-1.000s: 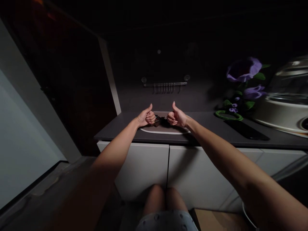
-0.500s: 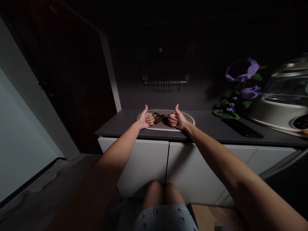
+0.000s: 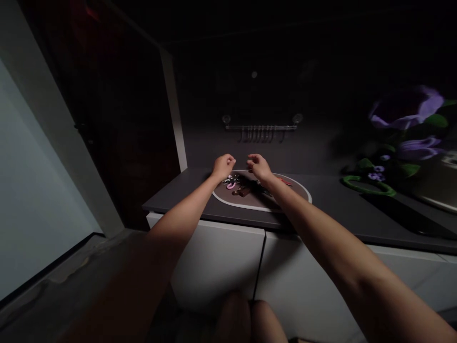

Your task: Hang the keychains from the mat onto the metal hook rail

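Observation:
My left hand hovers over the left back part of an oval mat, its fingers loosely curled and nothing visible in them. Facing it, my right hand is raised above the mat's middle, fingers bent and apart, also without anything visible in it. Below my left hand lie a pink ring-like piece and some shiny metal bits. A dark reddish-brown block rests nearer the front of the mat. Behind my right wrist a red item shows; the wrist and dim light hide other small things there.
A clear rail with hooks is fixed to the wall behind. On the right of the dark counter stand purple flowers with a green ring base, beside a flat black phone-like object. White cupboard doors lie below.
Both hands have gone from thumbs-up fists to loosely bent fingers and lifted off the mat, uncovering the small things. The view has shifted left and closer.

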Motion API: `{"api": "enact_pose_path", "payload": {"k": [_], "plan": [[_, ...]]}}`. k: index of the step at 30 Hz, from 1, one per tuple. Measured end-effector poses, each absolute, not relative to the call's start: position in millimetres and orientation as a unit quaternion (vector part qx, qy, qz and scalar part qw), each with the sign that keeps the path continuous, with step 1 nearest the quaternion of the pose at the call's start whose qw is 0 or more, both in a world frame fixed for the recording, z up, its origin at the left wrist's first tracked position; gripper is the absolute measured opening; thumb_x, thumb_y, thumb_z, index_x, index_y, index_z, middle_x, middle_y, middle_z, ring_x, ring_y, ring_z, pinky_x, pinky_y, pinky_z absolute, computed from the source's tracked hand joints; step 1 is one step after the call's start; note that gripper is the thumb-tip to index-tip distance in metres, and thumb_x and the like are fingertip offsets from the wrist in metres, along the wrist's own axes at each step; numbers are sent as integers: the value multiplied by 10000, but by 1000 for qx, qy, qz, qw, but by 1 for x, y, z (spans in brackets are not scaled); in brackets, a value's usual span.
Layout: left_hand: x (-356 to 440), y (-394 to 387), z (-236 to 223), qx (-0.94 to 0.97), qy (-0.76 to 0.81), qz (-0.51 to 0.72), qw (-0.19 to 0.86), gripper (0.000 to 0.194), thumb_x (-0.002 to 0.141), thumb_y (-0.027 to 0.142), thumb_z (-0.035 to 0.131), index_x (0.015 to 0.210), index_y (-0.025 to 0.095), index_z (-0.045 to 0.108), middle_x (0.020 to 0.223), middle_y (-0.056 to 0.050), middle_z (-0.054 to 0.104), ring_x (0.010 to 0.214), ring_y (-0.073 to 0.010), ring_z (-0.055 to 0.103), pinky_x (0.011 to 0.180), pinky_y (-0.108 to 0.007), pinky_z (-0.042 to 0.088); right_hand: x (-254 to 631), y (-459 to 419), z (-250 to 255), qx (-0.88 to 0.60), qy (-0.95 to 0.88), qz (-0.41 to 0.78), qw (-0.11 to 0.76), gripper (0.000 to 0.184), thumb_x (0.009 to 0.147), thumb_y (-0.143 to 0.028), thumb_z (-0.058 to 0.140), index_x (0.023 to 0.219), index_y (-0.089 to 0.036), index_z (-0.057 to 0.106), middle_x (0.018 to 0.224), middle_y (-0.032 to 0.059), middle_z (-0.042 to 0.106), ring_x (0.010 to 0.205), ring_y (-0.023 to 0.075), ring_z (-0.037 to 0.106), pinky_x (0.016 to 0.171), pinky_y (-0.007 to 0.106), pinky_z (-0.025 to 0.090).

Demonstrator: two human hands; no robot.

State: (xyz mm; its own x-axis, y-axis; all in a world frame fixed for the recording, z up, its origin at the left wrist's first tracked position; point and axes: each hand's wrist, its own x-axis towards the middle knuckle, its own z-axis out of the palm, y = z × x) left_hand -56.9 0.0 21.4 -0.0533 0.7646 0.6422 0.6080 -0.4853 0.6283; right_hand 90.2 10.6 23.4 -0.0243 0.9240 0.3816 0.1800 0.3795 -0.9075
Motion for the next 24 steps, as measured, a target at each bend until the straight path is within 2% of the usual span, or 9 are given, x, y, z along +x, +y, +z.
{"api": "enact_pose_path", "payload": {"k": [3,6,14,21,24], "plan": [[-63,9,11,742,492,455,-25,147,760,200,494,779,154,632,747,-39,616,709,-134,522,678,-244,376,86,27,11,-457,-679,215,532,224,747,-119,483,959,-159,542,818,24,601,663,92,543,669,242,442],[-69,15,0,775,480,408,-52,167,766,202,486,800,161,644,813,-49,633,780,-148,531,721,-251,381,87,31,0,-452,-739,129,483,206,748,-141,502,938,-149,582,889,60,625,788,124,561,769,269,428],[-82,19,-14,847,430,311,25,161,743,245,522,786,161,653,793,-28,641,752,-138,547,702,-237,386,96,27,-2,-444,-840,52,306,172,734,-116,529,849,-158,650,830,44,664,762,126,580,716,215,408],[-88,24,-16,857,399,301,123,253,714,233,558,943,138,607,790,-16,611,726,-121,533,677,-231,391,96,29,-2,-437,-860,39,261,188,741,-116,525,874,-160,651,826,36,671,737,112,581,692,191,391],[-93,26,-16,862,394,282,147,276,688,207,585,953,133,599,798,-14,599,724,-115,525,678,-232,396,96,28,-1,-442,-860,31,251,197,740,-118,529,891,-154,650,848,43,671,760,115,582,702,189,385]]}}
